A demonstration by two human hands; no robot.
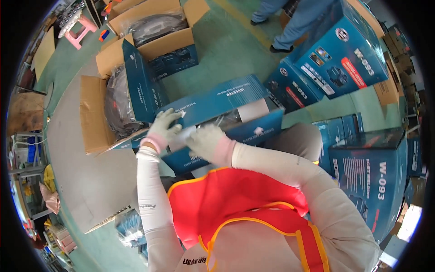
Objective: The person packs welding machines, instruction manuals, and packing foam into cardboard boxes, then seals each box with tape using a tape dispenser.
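A blue printed carton (pixel 217 103) lies in front of me, its long top flaps partly raised. Through the gap between them I see clear plastic wrap (pixel 222 119) and a pale inner flap (pixel 253 110). My left hand (pixel 164 128), in a pale glove, rests on the carton's left end with its fingers spread over the flap edge. Just right of it, my gloved right hand (pixel 210 141) is over the opening, fingers bent down and drawn together. Whatever its fingertips hold, if anything, is hidden.
Two open cartons with plastic-wrapped dark goods, one at left (pixel 95 113) and one behind (pixel 174 61), stand close by. Closed blue boxes are stacked at right (pixel 342 54) and near right (pixel 371 181). A person's legs (pixel 299 27) are at the far side. A pink stool (pixel 79 31) stands far left.
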